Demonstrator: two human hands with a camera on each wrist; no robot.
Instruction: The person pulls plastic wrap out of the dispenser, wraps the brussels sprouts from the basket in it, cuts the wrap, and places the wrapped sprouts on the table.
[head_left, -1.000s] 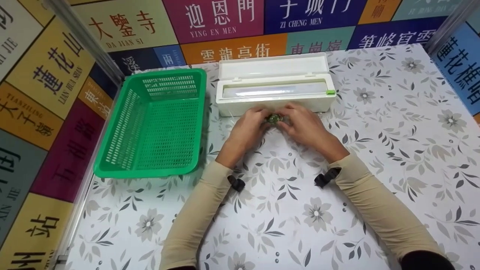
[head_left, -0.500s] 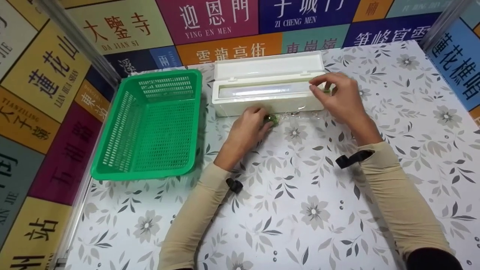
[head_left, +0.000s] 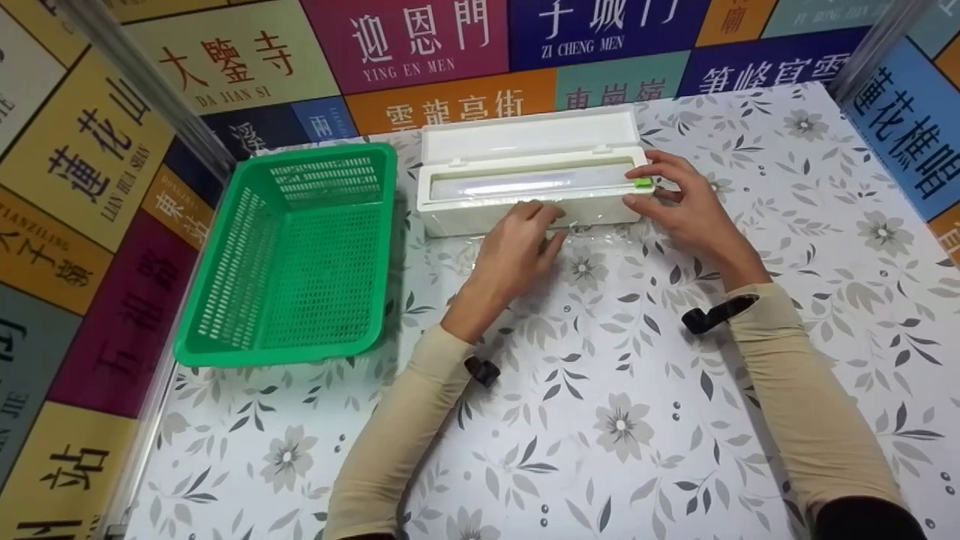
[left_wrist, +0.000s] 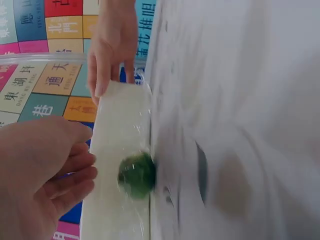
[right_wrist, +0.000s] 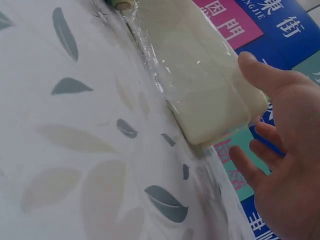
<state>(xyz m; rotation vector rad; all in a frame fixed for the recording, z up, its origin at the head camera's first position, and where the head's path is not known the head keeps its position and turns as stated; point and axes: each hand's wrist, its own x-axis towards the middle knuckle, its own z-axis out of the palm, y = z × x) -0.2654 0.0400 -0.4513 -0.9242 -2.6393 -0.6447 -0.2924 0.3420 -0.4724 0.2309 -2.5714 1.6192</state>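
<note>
A white cling film dispenser (head_left: pixel 461 217) stands at the back of the table with its lid (head_left: pixel 529 135) raised. Its green slider (head_left: pixel 643 183) is at the right end. Clear film (right_wrist: pixel 150 60) hangs down the front. A round green vegetable (left_wrist: pixel 137 175), its exact kind unclear, lies in the film against the front wall; in the head view my left hand (head_left: pixel 514 244) hides it. That hand hovers with bent, relaxed fingers, apart from the vegetable. My right hand (head_left: pixel 690 202) is around the dispenser's right end, thumb and fingers near the slider, fingers loosely bent.
A green perforated basket (head_left: pixel 281 358) stands left of the dispenser, with nothing seen in it. Walls with coloured lettered panels (head_left: pixel 450 97) border the back and sides. A white cloth (head_left: pixel 570 465) with grey flowers covers the table.
My right hand has left the vegetable and moved right to the dispenser's slider end. My left hand has let go of the vegetable and shifted slightly right.
</note>
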